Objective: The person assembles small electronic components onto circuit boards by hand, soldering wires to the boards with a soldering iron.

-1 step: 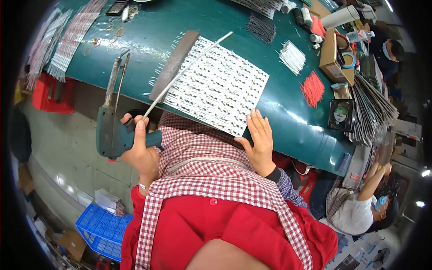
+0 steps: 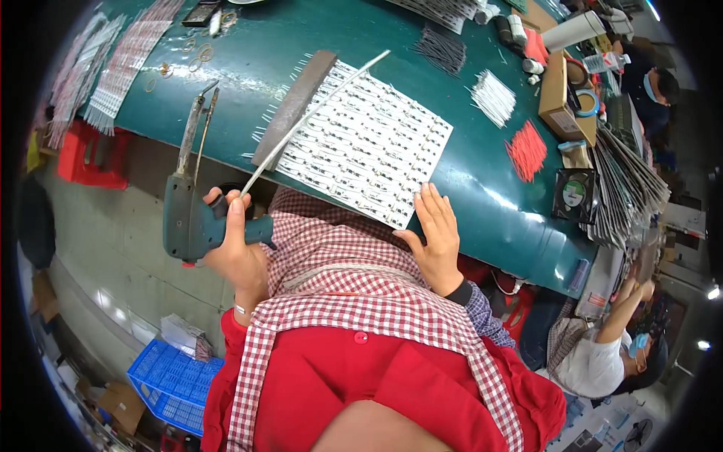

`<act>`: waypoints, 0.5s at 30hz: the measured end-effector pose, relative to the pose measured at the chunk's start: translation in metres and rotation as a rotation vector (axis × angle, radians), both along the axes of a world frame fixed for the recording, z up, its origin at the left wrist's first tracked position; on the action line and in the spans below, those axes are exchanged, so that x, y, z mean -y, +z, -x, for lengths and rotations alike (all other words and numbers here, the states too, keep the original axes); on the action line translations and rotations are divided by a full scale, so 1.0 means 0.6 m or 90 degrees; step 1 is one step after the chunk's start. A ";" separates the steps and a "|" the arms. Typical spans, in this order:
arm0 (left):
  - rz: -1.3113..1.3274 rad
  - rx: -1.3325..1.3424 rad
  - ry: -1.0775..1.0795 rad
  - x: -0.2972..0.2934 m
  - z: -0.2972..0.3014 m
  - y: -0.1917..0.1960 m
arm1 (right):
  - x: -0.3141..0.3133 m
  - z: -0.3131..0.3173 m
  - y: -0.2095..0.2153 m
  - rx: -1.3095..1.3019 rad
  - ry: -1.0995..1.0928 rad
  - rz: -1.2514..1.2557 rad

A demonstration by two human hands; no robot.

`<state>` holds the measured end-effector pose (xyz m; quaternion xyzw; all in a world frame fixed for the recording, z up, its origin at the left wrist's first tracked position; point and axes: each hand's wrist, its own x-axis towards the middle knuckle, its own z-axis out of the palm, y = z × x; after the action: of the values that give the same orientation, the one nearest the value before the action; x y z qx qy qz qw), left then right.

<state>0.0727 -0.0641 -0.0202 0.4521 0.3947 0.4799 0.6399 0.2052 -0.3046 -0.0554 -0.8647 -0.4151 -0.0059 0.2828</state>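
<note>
My left hand [image 2: 239, 256] is closed around the handle of a dark green soldering gun [image 2: 184, 218], its bent metal tip pointing up beside the table edge. A long thin pale rod [image 2: 309, 118] is pinched at the thumb of the same hand and slants across a white circuit board panel [image 2: 376, 143]. Rows of small dark components cover the panel. Along its left side lies a brown bar [image 2: 294, 111], with short white wire ends sticking out beyond it. My right hand [image 2: 437, 245] rests flat with fingers stretched at the panel's lower right corner, holding nothing.
White wires [image 2: 493, 98], red wires [image 2: 526, 151] and dark wires [image 2: 439, 49] lie in bunches on the green table [image 2: 489, 218]. A cardboard box [image 2: 558, 105] holds tape rolls. A red stool [image 2: 94, 158] and blue crate [image 2: 169, 380] stand left. Other people sit right.
</note>
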 end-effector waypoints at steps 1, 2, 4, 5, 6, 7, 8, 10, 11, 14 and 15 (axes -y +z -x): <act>-0.009 0.017 0.003 -0.003 -0.003 -0.002 | -0.007 -0.003 0.001 0.018 -0.002 -0.012; -0.019 0.034 0.006 -0.008 -0.007 -0.003 | -0.014 -0.003 -0.004 0.017 0.003 -0.023; -0.042 0.031 0.037 -0.014 -0.018 -0.002 | -0.024 -0.004 -0.008 0.016 0.005 -0.032; -0.054 0.037 0.044 -0.021 -0.022 -0.008 | -0.033 -0.004 -0.007 0.015 0.008 -0.033; -0.066 0.044 0.048 -0.029 -0.025 -0.013 | -0.043 -0.002 -0.007 0.014 0.011 -0.040; -0.067 0.049 0.063 -0.035 -0.030 -0.016 | -0.053 0.000 -0.008 0.022 0.011 -0.040; -0.071 0.048 0.065 -0.041 -0.034 -0.024 | -0.062 0.002 -0.009 0.030 0.011 -0.040; -0.100 0.047 0.066 -0.053 -0.040 -0.035 | -0.081 0.008 -0.012 0.035 0.008 -0.053; -0.099 0.034 0.075 -0.056 -0.043 -0.039 | -0.090 0.011 -0.011 0.035 0.006 -0.059; -0.089 0.023 0.065 -0.058 -0.051 -0.053 | -0.105 0.011 -0.008 0.038 0.001 -0.062; -0.089 0.021 0.060 -0.061 -0.054 -0.058 | -0.107 0.011 -0.005 0.032 0.003 -0.061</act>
<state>0.1049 -0.0277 -0.0551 0.4685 0.3705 0.5434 0.5899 0.1985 -0.2403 -0.0584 -0.8487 -0.4236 -0.0465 0.3131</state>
